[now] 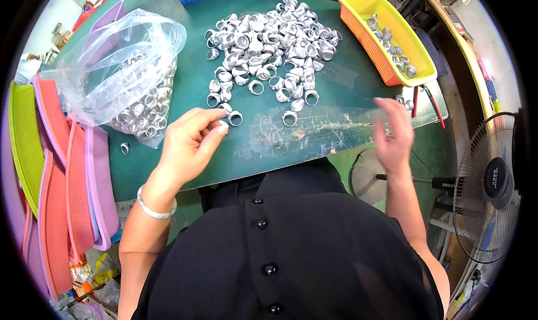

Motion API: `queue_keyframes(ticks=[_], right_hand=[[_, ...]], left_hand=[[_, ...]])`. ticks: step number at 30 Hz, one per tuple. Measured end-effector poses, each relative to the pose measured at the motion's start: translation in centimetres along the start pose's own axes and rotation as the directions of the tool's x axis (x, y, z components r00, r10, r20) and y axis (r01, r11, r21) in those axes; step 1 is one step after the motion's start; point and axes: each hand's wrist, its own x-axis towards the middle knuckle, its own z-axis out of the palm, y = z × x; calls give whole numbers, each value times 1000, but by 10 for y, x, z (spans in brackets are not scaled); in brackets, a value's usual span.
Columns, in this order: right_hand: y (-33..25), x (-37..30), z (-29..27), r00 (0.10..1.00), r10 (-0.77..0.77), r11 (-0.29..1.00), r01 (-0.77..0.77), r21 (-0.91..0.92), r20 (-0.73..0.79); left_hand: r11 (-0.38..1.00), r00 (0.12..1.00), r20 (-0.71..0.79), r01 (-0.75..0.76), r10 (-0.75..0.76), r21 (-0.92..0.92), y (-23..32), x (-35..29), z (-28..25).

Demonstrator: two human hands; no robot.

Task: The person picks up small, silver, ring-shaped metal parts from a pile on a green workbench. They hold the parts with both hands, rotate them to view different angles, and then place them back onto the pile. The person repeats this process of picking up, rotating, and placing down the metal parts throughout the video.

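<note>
At the near left of the big pile of silver-grey metal rings [269,34], my left hand [193,138] is curled, thumb and forefinger drawn close together. Whatever sits between those fingertips is too small to make out. One loose ring [235,118] lies just right of the thumb, and another ring [225,108] is right by the forefinger tip. My right hand [395,132] hovers over the table's right front part, a little blurred. Its fingers are apart and it holds nothing visible. Nearest to it is a yellow and orange plastic basket [364,45] with several rings inside.
A clear plastic bag [134,68] full of rings stands at left, with one stray ring [124,148] near it. Coloured baskets [78,191] are stacked at the far left. Red-handled pliers [433,106] lie by the right edge. A fan [496,180] stands at right.
</note>
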Motion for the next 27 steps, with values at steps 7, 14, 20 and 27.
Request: queue_keyframes(ticks=[7,14,20,27], right_hand=[[-54,39,58,906,-171,974,95,207,388],[-39,30,63,916,11,887,-194,418,401],[-51,12,76,836,118,268,-547,793,537],[-59,17,81,786,100,83,-618,782,611]], left_hand=[[996,992,90,-89,90,-25,9,15,33],[997,989,128,-68,73,-39,14,22,41],[904,983,164,139,-78,-405,21,33,60],[805,984,167,146,-59,-575,11,36,69]])
